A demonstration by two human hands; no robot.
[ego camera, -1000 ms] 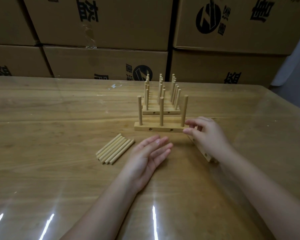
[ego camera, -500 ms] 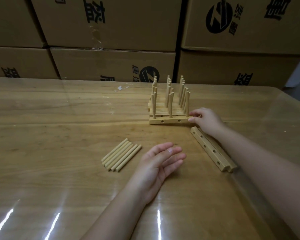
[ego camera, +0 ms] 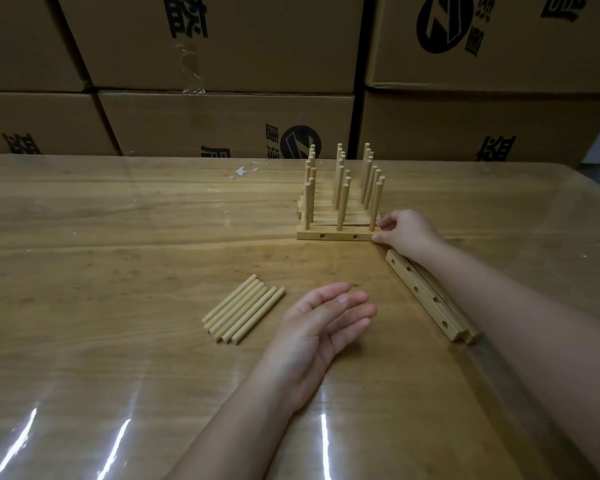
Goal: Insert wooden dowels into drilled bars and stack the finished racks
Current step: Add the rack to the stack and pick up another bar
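Observation:
A finished rack, a drilled bar with three upright dowels, stands on the table against a row of several finished racks behind it. My right hand pinches the right end of the front rack's bar between thumb and fingers. My left hand rests on the table, fingers straight, holding nothing. Several loose dowels lie side by side left of that hand. Two empty drilled bars lie diagonally under my right forearm.
The wooden table has a glossy clear cover. Stacked cardboard boxes form a wall along its far edge. The table's right edge runs close to my right arm.
My right hand has pushed the front rack away from me, up against the row of finished racks. The two empty bars are now uncovered. My left hand has stayed in place.

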